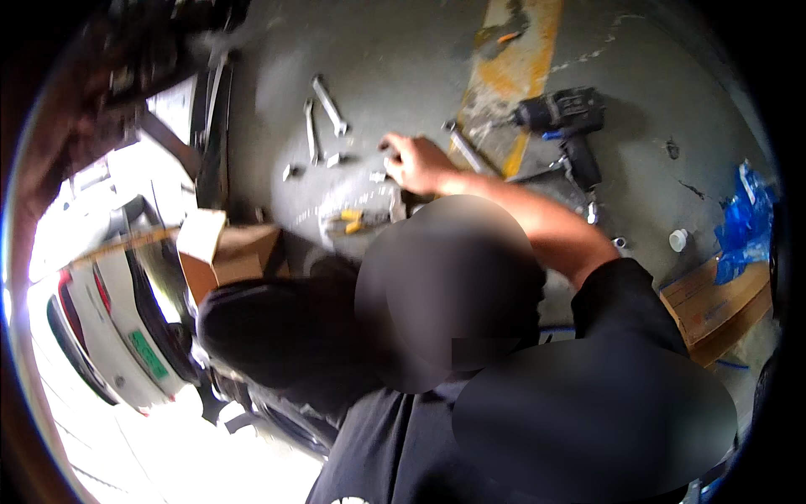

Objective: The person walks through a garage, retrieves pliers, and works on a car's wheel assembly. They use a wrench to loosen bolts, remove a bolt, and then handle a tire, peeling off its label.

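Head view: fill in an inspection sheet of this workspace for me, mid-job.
Surface: grey floor with a worn yellow stripe.
Tools: two wrenches lying apart; black-and-blue power tool on its side.
Clutter: blue plastic at a cardboard box on the right; white cup-like piece nearby.
Hands: wearer's own hands not in view; co-worker's hand low over the floor, grip unclear.
Cables: nothing seen for certain.
Surroundings: co-worker in black; white car at left.

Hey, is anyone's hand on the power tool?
No, the power tool lies on the floor, apart from the visible co-worker's hand.
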The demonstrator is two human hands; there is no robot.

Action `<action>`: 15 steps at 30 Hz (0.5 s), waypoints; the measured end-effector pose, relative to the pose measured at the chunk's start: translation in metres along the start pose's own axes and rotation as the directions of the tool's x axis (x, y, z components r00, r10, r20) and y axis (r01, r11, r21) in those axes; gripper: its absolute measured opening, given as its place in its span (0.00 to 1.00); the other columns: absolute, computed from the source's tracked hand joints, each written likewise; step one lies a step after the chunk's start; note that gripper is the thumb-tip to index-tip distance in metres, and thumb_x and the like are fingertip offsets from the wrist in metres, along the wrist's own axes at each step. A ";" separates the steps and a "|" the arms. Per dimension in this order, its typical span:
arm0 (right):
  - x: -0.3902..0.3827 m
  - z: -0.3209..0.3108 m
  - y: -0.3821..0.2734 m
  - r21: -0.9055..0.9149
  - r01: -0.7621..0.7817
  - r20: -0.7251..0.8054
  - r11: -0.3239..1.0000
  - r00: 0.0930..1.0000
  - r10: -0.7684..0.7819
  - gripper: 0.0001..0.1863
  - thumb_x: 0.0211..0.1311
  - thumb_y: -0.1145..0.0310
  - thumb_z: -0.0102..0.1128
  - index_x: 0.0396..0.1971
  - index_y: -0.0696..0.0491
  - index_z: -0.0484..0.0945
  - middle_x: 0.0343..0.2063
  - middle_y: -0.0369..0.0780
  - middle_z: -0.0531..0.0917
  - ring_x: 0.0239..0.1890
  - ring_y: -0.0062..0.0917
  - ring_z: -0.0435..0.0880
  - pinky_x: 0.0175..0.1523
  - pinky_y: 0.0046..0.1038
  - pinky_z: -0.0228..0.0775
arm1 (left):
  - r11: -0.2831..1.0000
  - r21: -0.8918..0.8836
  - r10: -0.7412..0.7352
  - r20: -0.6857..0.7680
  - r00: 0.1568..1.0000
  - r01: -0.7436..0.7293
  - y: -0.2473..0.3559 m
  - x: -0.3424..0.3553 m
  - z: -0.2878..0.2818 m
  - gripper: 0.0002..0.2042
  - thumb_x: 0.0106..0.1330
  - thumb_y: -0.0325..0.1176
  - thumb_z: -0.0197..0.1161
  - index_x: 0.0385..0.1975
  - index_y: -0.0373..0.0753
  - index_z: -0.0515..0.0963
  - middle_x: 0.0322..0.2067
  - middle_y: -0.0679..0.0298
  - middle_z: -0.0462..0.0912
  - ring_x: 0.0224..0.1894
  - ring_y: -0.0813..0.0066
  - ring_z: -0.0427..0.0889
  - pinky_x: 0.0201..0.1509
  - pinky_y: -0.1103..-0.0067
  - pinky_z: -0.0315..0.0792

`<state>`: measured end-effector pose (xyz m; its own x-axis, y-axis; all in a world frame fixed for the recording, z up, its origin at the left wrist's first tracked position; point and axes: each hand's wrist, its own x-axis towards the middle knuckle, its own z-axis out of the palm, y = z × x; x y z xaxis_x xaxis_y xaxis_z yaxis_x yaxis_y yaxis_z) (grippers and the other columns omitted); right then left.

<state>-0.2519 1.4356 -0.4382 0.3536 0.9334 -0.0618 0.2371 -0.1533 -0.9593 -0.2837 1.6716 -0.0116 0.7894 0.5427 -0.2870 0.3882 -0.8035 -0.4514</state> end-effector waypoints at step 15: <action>-0.002 0.188 0.047 -0.488 0.489 0.560 0.723 0.811 -0.169 0.24 0.50 0.63 0.59 0.46 0.60 0.76 0.40 0.49 0.81 0.43 0.40 0.80 0.47 0.43 0.71 | 0.899 0.376 0.438 -0.778 0.450 -0.224 -0.010 -0.057 0.048 0.16 0.59 0.31 0.63 0.49 0.45 0.79 0.35 0.59 0.81 0.32 0.73 0.80 0.33 0.79 0.71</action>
<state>-0.4117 1.4880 -0.5349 -0.2603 0.9646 -0.0419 0.7862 0.1866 -0.5892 -0.3555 1.6612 -0.0315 0.8953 -0.2979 0.3311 -0.0065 -0.7520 -0.6591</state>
